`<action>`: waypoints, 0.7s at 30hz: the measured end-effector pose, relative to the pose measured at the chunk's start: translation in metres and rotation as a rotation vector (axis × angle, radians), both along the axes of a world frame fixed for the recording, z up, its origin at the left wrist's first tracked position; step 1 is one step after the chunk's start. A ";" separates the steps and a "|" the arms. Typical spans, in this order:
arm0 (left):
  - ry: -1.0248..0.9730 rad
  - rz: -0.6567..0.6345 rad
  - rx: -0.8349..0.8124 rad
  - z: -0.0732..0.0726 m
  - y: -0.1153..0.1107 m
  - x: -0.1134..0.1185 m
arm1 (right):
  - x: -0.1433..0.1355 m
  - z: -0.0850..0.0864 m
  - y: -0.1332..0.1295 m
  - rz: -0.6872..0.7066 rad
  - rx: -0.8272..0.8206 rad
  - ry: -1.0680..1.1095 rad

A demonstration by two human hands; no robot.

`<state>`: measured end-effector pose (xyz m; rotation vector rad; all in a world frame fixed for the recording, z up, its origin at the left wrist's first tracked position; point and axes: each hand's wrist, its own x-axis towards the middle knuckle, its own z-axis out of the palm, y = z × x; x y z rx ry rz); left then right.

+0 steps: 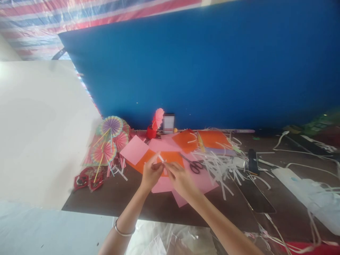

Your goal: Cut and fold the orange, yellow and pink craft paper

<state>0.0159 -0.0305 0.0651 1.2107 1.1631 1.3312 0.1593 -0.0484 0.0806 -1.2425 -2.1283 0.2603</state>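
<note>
Both hands meet above orange and pink paper sheets at the middle of the table. My left hand (152,174) is closed in a pinch on a small white strip (161,158). Close beside it, my right hand (178,176) pinches at the lower end of the same strip, its fingers curled. Under the hands lie an orange sheet (174,156) and a pink sheet (208,181). Black-handled scissors (196,167) rest on the paper just right of my right hand. A square pink sheet (134,149) lies to the left.
Folded paper fans (111,126) and red packets (89,178) are at the left. White paper strips (220,168) pile up right of the scissors, near a dark phone (259,196), cables and a plastic bag (313,198). A blue panel (199,71) stands behind.
</note>
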 end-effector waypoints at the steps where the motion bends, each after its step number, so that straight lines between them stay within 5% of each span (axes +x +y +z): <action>1: 0.009 -0.004 0.006 0.001 0.000 0.000 | 0.000 -0.001 0.000 -0.009 0.008 -0.023; 21: 0.083 -0.142 0.001 0.015 0.006 0.005 | 0.004 0.008 0.001 -0.108 -0.067 -0.241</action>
